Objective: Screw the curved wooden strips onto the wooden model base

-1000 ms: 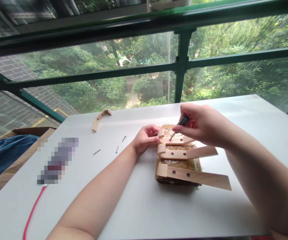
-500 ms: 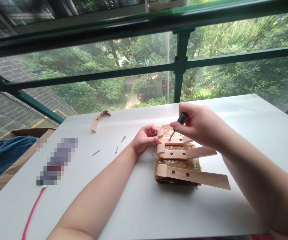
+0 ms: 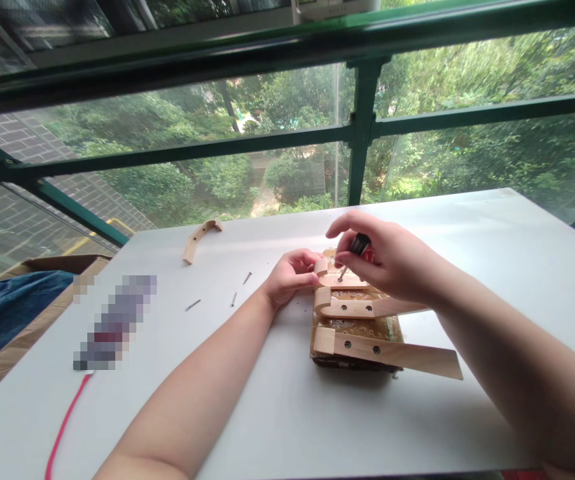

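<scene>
A small wooden block (image 3: 354,330) lies on the white table (image 3: 277,400) with three curved wooden slats screwed across its top. My right hand (image 3: 384,257) is closed round a black-handled screwdriver (image 3: 358,245), whose tip stands on a screw in the farthest slat (image 3: 340,280). My left hand (image 3: 290,275) pinches the curled left end of that same slat. The two nearer slats (image 3: 387,353) stick out to the right past the block.
A spare curved slat (image 3: 200,239) lies at the far left of the table. Three loose screws (image 3: 234,298) lie left of my left hand. A blurred object (image 3: 114,322) with a red cord (image 3: 64,423) sits at the left. A cardboard box with blue cloth (image 3: 2,313) stands beside the table.
My right hand has rolled over the screwdriver handle, fingers shifting left, and now hides most of the shaft. The left hand and the block have stayed put.
</scene>
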Demonstrator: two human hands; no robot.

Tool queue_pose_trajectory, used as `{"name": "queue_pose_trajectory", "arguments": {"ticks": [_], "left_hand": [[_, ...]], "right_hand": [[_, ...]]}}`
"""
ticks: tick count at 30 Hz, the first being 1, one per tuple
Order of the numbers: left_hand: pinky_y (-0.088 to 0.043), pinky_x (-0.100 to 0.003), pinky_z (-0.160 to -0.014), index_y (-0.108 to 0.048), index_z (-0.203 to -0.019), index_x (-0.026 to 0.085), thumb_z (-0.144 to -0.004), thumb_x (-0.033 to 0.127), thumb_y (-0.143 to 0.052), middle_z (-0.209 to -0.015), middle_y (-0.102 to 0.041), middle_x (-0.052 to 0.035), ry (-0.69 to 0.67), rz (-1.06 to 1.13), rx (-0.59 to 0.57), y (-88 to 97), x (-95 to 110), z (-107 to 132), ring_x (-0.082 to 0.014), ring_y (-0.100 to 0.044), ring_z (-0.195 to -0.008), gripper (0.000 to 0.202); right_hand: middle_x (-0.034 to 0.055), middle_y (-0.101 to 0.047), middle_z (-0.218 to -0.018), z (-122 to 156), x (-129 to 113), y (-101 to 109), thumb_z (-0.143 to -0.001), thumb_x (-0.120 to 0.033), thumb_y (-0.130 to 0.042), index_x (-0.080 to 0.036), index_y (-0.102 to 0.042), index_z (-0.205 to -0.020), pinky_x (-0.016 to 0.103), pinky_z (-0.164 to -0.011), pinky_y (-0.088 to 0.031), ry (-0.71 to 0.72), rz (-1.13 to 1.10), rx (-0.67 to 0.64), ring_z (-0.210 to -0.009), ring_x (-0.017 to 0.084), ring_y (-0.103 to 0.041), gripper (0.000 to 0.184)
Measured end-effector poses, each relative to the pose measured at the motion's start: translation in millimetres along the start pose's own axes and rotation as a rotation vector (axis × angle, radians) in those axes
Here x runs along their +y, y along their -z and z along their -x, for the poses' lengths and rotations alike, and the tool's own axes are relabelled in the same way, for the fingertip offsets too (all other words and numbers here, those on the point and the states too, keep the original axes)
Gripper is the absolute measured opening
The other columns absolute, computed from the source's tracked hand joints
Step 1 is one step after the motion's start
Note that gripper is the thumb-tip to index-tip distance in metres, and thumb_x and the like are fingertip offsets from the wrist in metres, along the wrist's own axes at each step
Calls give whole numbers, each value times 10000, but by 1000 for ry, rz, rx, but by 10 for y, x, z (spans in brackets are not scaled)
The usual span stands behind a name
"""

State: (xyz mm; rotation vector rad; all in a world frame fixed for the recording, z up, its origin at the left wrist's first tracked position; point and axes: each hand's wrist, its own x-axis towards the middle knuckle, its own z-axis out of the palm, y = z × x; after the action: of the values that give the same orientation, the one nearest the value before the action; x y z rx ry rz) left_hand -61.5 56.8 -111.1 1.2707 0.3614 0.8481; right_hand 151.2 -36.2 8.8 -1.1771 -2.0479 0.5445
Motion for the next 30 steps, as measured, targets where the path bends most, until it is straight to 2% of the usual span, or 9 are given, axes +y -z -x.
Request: {"name": "queue_pose_trajectory", "arguments": {"ticks": [4, 7, 10, 14, 19, 25, 30], "left_hand": [[-516, -339, -829, -710, -846, 169, -655, 234, -881, -910, -720, -43, 13, 11, 1, -8, 8, 4, -187, -677, -849, 265], [-512, -351, -856, -706, -828, 158, -641, 248, -889, -962, -720, -64, 8, -5, 8, -12, 12, 2, -203, -672, -895, 276], [-502, -339, -858, -702, -810, 153, -613, 251, -903, -980, -714, -67, 21, -25, 31, -2, 9, 0, -201, -658, -917, 298], [-490, -327, -852, -697, -802, 153, -606, 253, -905, -975, -708, -58, 33, -27, 30, 17, -1, -2, -191, -646, -915, 303], [-487, -350, -876, -695, -779, 157, -594, 260, -909, -926, -713, -56, 26, -26, 34, 9, -3, -11, -208, -645, -932, 302], [-490, -347, -867, -699, -777, 149, -601, 257, -906, -936, -700, -65, -3, -35, 33, -20, 14, -13, -200, -640, -904, 292], [-492, -341, -836, -695, -788, 154, -614, 271, -903, -895, -693, -56, -2, -32, 19, -9, 0, -10, -195, -638, -869, 295]], "right_hand": [[-20, -690, -815, 8, 11, 44, -894, -232, -611, -265, -475, -1211, 265, -590, -435, -33, -37, 11, -601, 125, -599, 346], [16, -708, -972, 24, 28, 115, -872, -143, -579, -264, -446, -1234, 265, -630, -477, 0, -78, -96, -703, 137, -642, 404], [31, -700, -1036, 31, 45, 167, -875, -86, -508, -250, -478, -1153, 259, -649, -494, 2, -33, -144, -751, 135, -649, 324], [26, -710, -973, 29, 50, 210, -895, -126, -507, -239, -534, -1054, 252, -584, -467, -34, 54, -145, -684, 131, -638, 197], [-11, -665, -725, 17, 21, 236, -911, -261, -572, -242, -592, -983, 263, -570, -421, -76, 172, -108, -597, 137, -595, 78], [-17, -631, -661, -25, 38, 177, -844, -348, -691, -219, -572, -819, 271, -558, -362, -87, 167, 48, -563, 125, -522, 176], [-44, -574, -615, -19, 41, 136, -829, -372, -701, -225, -487, -743, 265, -531, -327, -86, 211, 61, -534, 108, -455, 273]]}}
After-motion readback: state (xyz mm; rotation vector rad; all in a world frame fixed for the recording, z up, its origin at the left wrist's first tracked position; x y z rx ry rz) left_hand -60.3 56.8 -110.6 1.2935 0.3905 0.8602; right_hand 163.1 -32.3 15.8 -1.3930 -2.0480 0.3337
